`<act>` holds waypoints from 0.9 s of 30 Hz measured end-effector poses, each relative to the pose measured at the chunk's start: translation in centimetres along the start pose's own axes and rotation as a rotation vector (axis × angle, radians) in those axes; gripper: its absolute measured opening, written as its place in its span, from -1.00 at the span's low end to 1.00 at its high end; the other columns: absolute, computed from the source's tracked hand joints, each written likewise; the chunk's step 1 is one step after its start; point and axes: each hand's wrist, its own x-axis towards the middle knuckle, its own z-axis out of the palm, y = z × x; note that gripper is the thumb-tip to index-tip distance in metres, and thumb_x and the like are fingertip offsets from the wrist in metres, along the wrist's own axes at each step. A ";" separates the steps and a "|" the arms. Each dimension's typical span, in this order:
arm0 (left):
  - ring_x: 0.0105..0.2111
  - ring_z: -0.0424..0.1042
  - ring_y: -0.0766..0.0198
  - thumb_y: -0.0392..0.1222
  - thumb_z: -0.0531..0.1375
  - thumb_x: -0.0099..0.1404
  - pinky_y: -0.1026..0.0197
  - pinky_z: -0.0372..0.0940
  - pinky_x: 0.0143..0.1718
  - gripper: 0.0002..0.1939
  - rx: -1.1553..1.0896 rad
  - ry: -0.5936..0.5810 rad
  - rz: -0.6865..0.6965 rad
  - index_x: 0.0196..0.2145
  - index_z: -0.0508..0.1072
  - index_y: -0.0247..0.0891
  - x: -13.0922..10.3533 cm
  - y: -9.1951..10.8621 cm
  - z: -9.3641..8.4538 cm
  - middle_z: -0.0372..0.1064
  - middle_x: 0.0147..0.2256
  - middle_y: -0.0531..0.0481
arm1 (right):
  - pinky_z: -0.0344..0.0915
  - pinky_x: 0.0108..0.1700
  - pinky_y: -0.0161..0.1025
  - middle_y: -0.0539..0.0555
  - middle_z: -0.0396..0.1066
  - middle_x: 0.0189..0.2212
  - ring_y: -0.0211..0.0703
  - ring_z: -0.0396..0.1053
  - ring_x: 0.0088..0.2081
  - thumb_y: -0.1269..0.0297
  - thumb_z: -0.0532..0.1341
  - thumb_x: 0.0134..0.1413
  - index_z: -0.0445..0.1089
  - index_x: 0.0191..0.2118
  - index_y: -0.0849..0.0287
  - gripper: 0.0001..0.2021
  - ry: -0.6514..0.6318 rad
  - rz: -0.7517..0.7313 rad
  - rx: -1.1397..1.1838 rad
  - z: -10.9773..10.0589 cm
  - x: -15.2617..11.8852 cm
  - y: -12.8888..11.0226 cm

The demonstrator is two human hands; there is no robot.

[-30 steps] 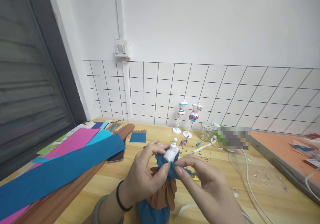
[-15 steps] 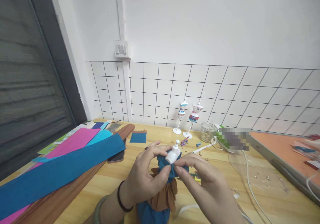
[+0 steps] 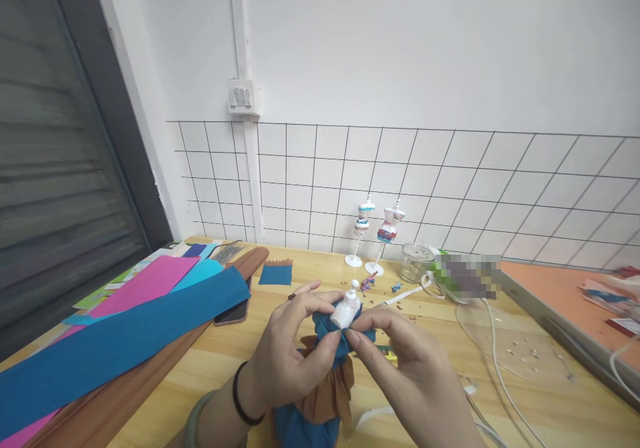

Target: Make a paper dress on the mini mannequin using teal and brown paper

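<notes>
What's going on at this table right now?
A person has both hands on a small white form wrapped in blue material. The left hand holds the wrap at its side and front, while the right hand pinches it at the front. Below are a brown ruffle and a lower blue layer. Two stand-mounted forms are near the wall; a long blue strip lies at left.

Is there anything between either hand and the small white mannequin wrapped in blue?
No separate object visibly does. The left hand and right hand pinch the blue material around the white mannequin, so only that material lies at their fingertips. The glass jar stands farther back.
</notes>
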 end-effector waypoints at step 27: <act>-0.04 0.44 0.14 -0.42 0.10 0.14 -0.19 0.10 0.18 -0.76 -0.013 0.020 -0.071 -0.27 0.21 -0.15 -0.3 -0.8 0.3 0.49 -0.10 -0.03 | 0.39 -0.27 -0.31 -0.03 0.49 -0.42 -0.18 0.46 -0.34 0.21 0.23 0.07 0.41 -0.31 0.05 -0.92 -0.003 0.103 0.056 -0.2 -0.3 0.1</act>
